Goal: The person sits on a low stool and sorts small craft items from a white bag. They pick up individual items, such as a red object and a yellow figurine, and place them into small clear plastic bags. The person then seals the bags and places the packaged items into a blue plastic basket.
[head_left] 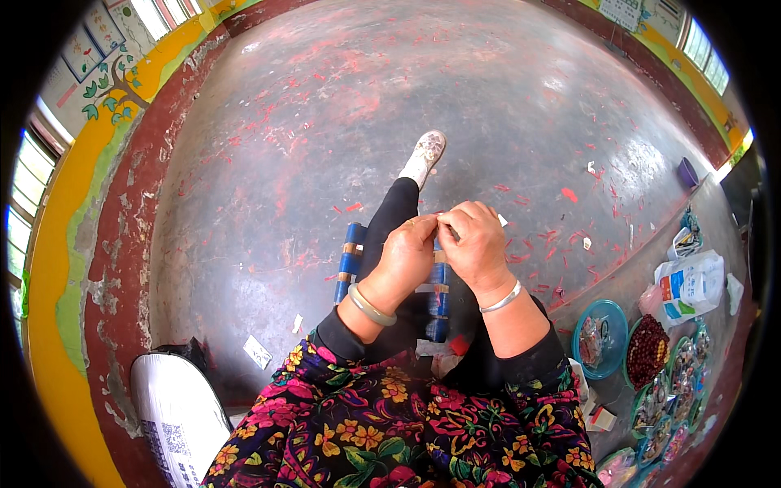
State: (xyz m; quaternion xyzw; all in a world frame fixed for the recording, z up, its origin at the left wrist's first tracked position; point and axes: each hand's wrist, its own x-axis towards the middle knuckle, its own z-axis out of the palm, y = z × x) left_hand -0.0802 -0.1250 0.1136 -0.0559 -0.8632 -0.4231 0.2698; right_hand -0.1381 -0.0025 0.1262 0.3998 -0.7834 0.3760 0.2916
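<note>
Over your lap, your left hand (404, 256) and right hand (476, 244) pinch together on something too small to make out. Slacken either grip and it could drop to the littered floor (268, 163), well short of the bowls (606, 325).

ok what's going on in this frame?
A seated person has both hands together above their lap, the left hand and right hand pinching something too small to make out. Bowls of beads and other small pieces sit on a low ledge at their right. A white sack lies on the floor at their left.
</note>
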